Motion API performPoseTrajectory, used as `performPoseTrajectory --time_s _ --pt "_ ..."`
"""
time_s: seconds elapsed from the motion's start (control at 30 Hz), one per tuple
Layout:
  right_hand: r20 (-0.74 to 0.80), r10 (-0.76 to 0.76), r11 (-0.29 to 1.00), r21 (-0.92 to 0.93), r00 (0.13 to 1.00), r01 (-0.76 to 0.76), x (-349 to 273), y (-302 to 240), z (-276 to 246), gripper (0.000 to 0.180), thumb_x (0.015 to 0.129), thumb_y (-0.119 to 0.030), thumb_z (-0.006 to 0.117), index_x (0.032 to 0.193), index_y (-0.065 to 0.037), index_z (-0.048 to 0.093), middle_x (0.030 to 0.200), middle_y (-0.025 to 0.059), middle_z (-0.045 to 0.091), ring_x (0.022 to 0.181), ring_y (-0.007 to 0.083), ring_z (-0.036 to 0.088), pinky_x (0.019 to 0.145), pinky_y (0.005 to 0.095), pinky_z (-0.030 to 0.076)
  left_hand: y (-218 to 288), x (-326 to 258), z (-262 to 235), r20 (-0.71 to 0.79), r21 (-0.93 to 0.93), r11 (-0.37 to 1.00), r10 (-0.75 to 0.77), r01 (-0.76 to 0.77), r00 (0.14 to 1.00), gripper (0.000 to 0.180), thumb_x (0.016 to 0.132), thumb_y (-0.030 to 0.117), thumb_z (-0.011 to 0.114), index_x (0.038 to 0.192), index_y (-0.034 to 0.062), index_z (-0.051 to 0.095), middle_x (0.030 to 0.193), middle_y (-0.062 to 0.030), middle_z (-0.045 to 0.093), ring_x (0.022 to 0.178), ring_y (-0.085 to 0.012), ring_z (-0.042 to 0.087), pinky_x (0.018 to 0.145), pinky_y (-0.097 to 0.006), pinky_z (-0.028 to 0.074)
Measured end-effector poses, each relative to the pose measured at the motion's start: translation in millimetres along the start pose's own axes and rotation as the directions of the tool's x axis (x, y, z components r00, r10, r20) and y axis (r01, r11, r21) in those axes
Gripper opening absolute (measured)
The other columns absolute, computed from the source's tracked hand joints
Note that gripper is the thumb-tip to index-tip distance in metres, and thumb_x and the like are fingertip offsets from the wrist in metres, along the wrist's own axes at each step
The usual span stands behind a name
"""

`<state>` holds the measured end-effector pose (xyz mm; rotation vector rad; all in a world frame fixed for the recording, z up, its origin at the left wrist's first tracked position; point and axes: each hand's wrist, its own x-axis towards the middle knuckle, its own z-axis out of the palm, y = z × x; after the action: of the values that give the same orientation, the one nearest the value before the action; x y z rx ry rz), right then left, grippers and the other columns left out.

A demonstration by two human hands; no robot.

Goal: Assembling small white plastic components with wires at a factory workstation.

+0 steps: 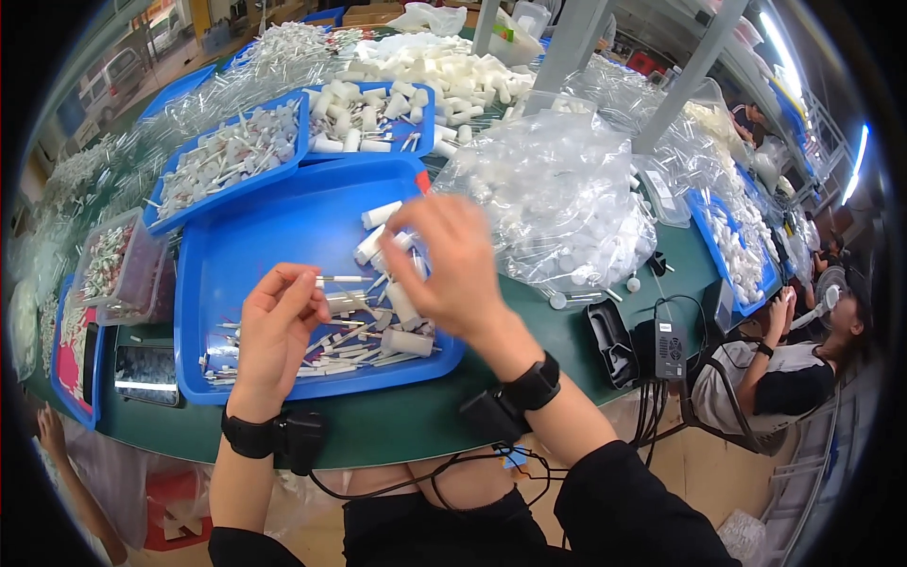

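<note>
The left hand [282, 312] pinches a slim white rod [346, 279] over a rectangular blue plastic tray [250, 222]; the blurred right hand [455, 269] curls, its grip unclear.

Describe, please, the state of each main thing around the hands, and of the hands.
Left hand, pinching a thin white rod
Right hand, blurred, fingers bent, grip unclear
Front blue tray, partly filled
Clear plastic bag, bulging with white parts
Upper clear plastic box, uncovered, filled
Smartphone, lying flat
</note>
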<state>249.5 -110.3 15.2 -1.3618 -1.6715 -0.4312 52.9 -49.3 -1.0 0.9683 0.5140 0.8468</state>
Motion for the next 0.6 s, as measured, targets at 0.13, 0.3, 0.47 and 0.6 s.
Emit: performPoseTrajectory --time_s 0.13,0.3,0.47,0.6 --pt "-0.028 0.356 0.753 -0.584 0.934 -0.304 -9 48 -23 0.035 0.079 -0.034 0.059 0.107 -0.013 0.059 0.122 0.0165 0.05 0.12 0.0353 0.04 0.102 0.0538 0.022 6 -3 4 -0.049 0.024 0.999 0.022 -0.021 0.999 0.013 0.09 0.014 0.056 0.096 0.0028 0.055 0.076 -0.0023 0.054 0.068 -0.0115 0.051 0.066 -0.025 0.042" --pt "-0.24 0.563 0.48 -0.684 0.791 -0.55 -34 92 -38 0.051 0.076 -0.041 0.061 0.12 -0.016 0.052 0.123 0.0236 0.048 0.123 0.039 0.037 0.104 0.0568 0.015 -4 2 4 -0.013 0.045 0.999 0.022 -0.022 1.0 0.012 0.091 0.014 0.054 0.096 0.0035 0.053 0.073 -0.0016 0.052 0.066 -0.0111 0.049 0.064 -0.026 0.04" --pt "-0.148 0.703 0.481 -0.621 0.695 -0.618 -21 88 -52 0.055 0.07 -0.03 0.069 0.12 -0.018 0.05 0.107 0.0132 0.058 0.11 0.0326 0.047 0.102 0.0599 0.014 -3 1 -3 0.031 0.069 0.989 0.131 -0.133 0.991 0.011 0.091 0.015 0.054 0.091 0.0039 0.055 0.074 -0.0013 0.052 0.066 -0.0097 0.049 0.063 -0.024 0.041" --pt "-0.392 0.559 0.573 -0.454 0.731 -0.682 -17 102 -55 0.045 0.069 -0.021 0.068 0.111 -0.018 0.054 0.096 0.0054 0.06 0.102 0.026 0.051 0.101 0.0581 0.017 -3 2 -9 0.023 0.066 0.983 0.167 -0.169 0.986 0.011 0.092 0.016 0.053 0.087 0.0062 0.051 0.07 0.0002 0.047 0.064 -0.0092 0.049 0.061 -0.024 0.039"
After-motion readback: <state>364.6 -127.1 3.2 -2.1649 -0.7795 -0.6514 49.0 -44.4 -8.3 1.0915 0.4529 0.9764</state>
